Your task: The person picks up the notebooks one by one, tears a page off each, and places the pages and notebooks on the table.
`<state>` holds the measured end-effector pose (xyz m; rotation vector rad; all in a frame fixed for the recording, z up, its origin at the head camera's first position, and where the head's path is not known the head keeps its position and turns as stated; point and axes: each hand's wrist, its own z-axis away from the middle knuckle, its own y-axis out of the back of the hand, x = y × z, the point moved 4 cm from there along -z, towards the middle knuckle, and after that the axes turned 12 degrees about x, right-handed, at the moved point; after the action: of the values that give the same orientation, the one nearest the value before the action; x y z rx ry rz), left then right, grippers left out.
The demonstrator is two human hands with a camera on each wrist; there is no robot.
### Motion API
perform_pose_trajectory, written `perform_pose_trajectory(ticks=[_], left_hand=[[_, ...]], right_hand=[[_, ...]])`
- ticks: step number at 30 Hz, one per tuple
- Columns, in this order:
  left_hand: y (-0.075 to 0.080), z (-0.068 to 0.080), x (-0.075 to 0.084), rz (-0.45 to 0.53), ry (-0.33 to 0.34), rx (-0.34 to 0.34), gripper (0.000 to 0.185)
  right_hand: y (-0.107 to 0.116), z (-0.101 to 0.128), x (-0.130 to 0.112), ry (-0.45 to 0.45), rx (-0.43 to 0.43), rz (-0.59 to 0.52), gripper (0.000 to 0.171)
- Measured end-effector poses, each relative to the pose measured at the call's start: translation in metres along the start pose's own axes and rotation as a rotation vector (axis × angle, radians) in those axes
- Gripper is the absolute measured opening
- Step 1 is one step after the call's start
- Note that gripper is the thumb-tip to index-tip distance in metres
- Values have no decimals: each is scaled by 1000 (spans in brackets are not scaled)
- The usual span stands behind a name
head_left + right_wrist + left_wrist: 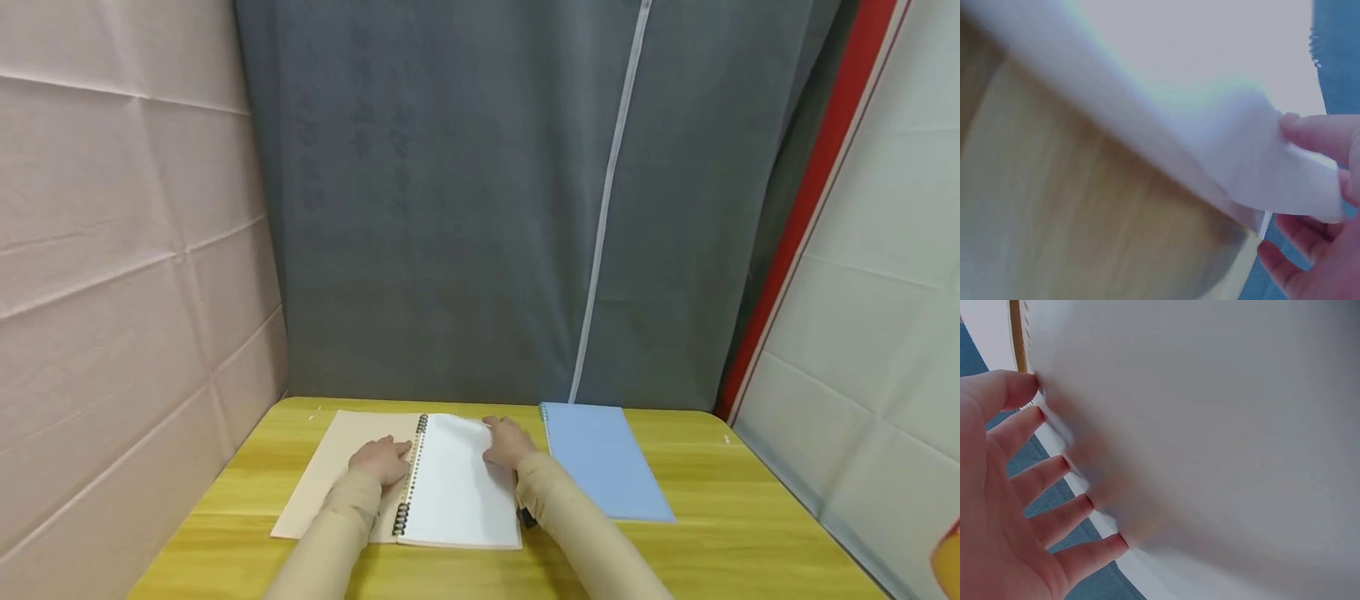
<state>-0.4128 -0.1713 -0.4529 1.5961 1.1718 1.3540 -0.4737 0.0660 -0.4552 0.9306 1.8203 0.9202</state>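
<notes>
A spiral notebook lies open on the table, with a beige left side [318, 492] and a white page [457, 483] to the right of its dark ring binding [401, 518]. My left hand [380, 460] rests on the beige side close to the rings. In the left wrist view, its spread fingertips [1079, 506] press on the paper. At the upper right corner of the white page, my right hand [510, 442] pinches the sheet. The right wrist view shows the thumb [1319, 132] on top of a lifted, bent page corner [1297, 181], with other fingers beneath.
A blue spiral notebook [603, 462] lies closed to the right, beside my right forearm. The yellow wood-grain table [735, 517] ends at a grey curtain [450, 250] behind. Pale cloth walls [112, 333] stand at the left and right.
</notes>
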Motion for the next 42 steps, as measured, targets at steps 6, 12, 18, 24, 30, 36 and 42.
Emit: perform_pose_trajectory(ticks=[6,12,18,24,30,36,42], left_hand=[[3,-2,3,-1,-19,4,50],[4,2,6,-5,-20,20,50],[9,3,6,-13,31,7,51],[12,-1,2,-5,81,10,47],[3,-5,-3,-13,94,19,47],[-7,-5,-2,-33,85,34,48],[-14,-15,1,-72,75,-3,48]], right_hand=[[11,1,5,-198,106,-327,84],[19,2,3,-292,135,-567,73],[19,11,-28,2,127,-329,21],[15,29,-61,260,162,-87,19],[9,44,-73,324,164,9,21],[3,54,-73,348,171,40,21],[5,58,-70,359,198,63,21]])
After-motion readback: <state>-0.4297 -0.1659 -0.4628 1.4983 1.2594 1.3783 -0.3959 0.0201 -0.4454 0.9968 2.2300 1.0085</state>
